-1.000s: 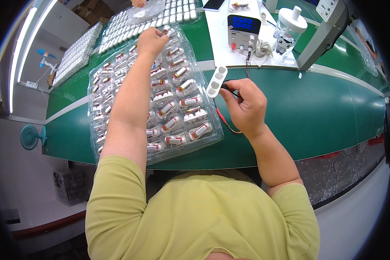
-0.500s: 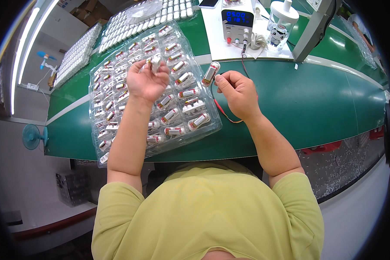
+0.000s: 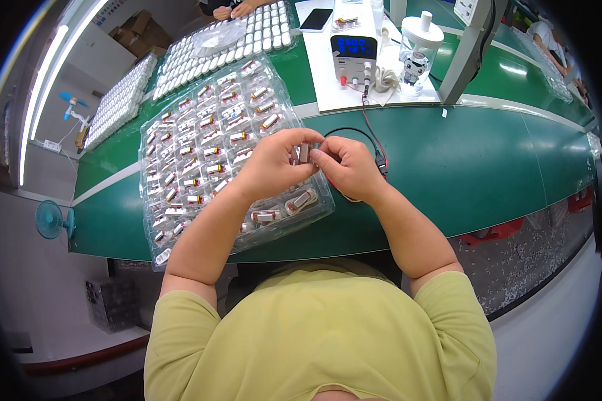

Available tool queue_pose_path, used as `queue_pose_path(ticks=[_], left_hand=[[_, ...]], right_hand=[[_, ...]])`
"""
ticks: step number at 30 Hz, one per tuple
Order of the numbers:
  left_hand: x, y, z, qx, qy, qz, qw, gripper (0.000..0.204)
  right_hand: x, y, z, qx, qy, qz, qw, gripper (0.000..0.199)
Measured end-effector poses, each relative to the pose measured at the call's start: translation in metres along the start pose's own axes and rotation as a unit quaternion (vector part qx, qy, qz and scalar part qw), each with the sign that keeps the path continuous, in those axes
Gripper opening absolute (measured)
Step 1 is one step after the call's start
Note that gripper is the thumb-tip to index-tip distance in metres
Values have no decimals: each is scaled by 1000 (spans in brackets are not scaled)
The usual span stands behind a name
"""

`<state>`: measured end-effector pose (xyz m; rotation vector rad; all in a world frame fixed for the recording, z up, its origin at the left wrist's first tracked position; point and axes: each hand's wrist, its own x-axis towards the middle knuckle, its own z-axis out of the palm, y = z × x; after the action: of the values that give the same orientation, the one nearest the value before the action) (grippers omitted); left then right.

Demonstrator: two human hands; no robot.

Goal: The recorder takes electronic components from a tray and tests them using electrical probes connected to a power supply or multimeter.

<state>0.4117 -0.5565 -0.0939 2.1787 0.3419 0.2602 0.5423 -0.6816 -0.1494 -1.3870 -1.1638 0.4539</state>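
Note:
In front of me, at the right edge of a clear plastic tray point(image 3: 321, 212), my two hands come together. Fingers of my left hand point(image 3: 274, 164) are closed around a small oblong device with a silver battery cell point(image 3: 304, 153). My right hand point(image 3: 352, 168) pinches at the same device from its right side, thumb on it; the fingers hide most of its body. Similar small white devices with silver cells and red wiring point(image 3: 265, 216) fill the tray's pockets. Beside my right hand lies a cable with a black plug point(image 3: 381, 162).
Beyond my hands stand a bench power supply point(image 3: 353, 53) with a lit blue display and a clear bottle with white lid point(image 3: 419, 57). A phone point(image 3: 316, 20) lies behind. Trays of white cases point(image 3: 261, 37) stand at the far left, near another person's hands point(image 3: 237, 9). A metal post point(image 3: 471, 57) rises right.
My left hand has moved right and toward me from over the tray to meet my right hand, which has lowered slightly with the device. Another person's hands have appeared at the top.

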Motion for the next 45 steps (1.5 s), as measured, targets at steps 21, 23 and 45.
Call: queue_pose_path(ticks=[21, 23, 45], left_hand=[[122, -119, -127, 300, 190, -177, 918, 30], [128, -124, -124, 317, 157, -173, 919, 32], [42, -15, 13, -652, 55, -84, 751, 42]], right_hand=[[1, 0, -2, 135, 45, 81, 987, 22], [2, 0, -4, 136, 41, 82, 986, 22], [-4, -14, 14, 292, -30, 119, 948, 20]])
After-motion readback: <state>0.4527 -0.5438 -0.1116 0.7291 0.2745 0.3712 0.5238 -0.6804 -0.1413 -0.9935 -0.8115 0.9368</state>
